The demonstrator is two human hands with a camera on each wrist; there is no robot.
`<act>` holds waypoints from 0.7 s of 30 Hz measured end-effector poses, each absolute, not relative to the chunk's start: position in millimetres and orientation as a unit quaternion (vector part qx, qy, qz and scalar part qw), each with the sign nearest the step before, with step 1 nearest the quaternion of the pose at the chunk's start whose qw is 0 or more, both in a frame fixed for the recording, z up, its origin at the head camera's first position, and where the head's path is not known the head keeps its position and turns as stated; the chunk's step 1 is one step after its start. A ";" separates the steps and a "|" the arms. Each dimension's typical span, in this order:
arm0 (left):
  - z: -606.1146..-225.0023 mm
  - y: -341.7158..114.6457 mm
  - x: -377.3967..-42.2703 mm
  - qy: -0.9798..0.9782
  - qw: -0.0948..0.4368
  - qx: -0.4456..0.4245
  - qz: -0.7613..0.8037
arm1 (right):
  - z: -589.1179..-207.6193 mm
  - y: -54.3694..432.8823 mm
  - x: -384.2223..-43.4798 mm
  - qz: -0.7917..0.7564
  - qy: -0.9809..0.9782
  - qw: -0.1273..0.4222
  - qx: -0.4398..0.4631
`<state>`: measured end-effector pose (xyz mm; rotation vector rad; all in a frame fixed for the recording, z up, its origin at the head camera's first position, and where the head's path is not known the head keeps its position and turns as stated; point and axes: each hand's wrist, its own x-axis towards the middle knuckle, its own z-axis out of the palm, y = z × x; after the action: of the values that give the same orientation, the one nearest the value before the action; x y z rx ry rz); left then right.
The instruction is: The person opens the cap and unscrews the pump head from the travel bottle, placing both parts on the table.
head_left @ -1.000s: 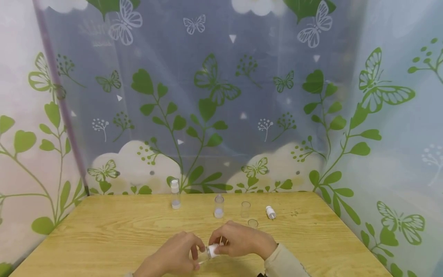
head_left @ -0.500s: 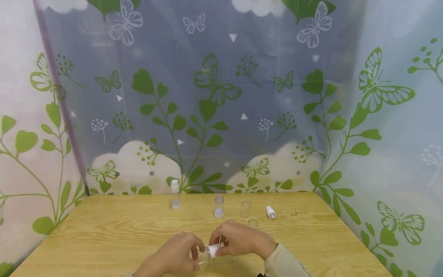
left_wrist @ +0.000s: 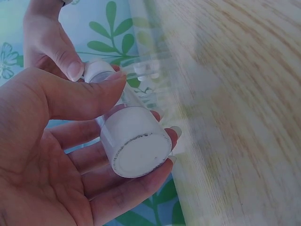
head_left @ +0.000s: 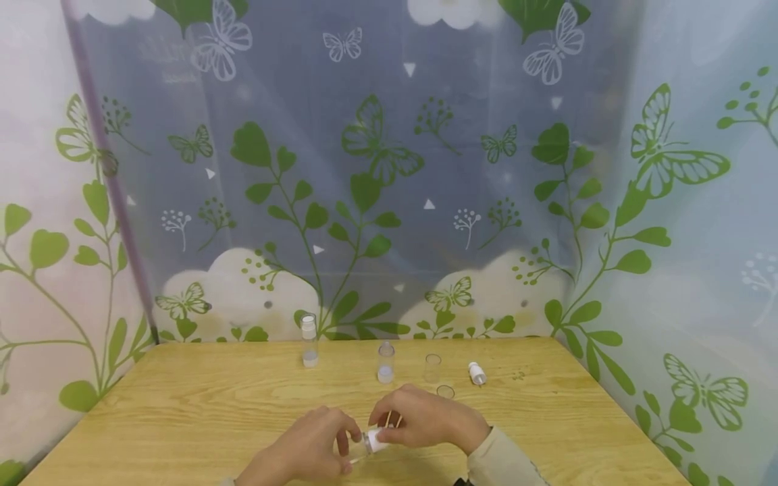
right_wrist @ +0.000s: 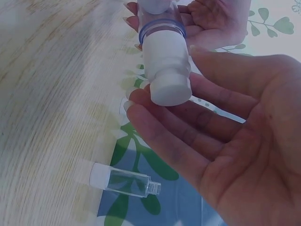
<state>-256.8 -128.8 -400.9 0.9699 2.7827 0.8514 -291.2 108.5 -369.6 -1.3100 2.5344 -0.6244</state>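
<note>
My left hand (head_left: 306, 442) holds a clear bottle by its white base (left_wrist: 136, 141), thumb on one side and fingers curled beneath. In the head view the bottle lies tilted between my hands, low over the table. A white pump head (right_wrist: 167, 61) sits at the bottle's neck, above a clear collar. My right hand (head_left: 422, 418) pinches this pump head between thumb and fingers. In the left wrist view the right thumb rests against the white top. Part of the bottle's clear body is hidden by the left fingers.
Farther back on the wooden table (head_left: 182, 405) stand a bottle with a white pump top (head_left: 309, 341) and an uncapped bottle (head_left: 385, 364). Two clear covers (head_left: 432, 368) are to their right, beside a loose white pump head (head_left: 477, 373) on its side. Patterned curtains surround the table.
My right fingers have shifted slightly at the white pump head. Left hand and bottle keep nearly the same place, and the things at the back have not moved.
</note>
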 end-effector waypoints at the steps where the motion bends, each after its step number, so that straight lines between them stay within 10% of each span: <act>1: -400.9 -128.8 -256.8 0.907 0.037 0.316 0.277 | -369.7 108.5 -291.1 -0.212 0.862 0.109 -0.447; 21: -400.7 -128.2 -256.8 0.907 0.033 0.320 0.271 | -371.0 108.9 -290.5 -0.218 0.854 0.109 -0.460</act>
<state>-256.8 -128.2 -400.7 0.9845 2.7919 0.8336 -290.5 108.9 -371.0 -1.3515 2.5107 -0.6405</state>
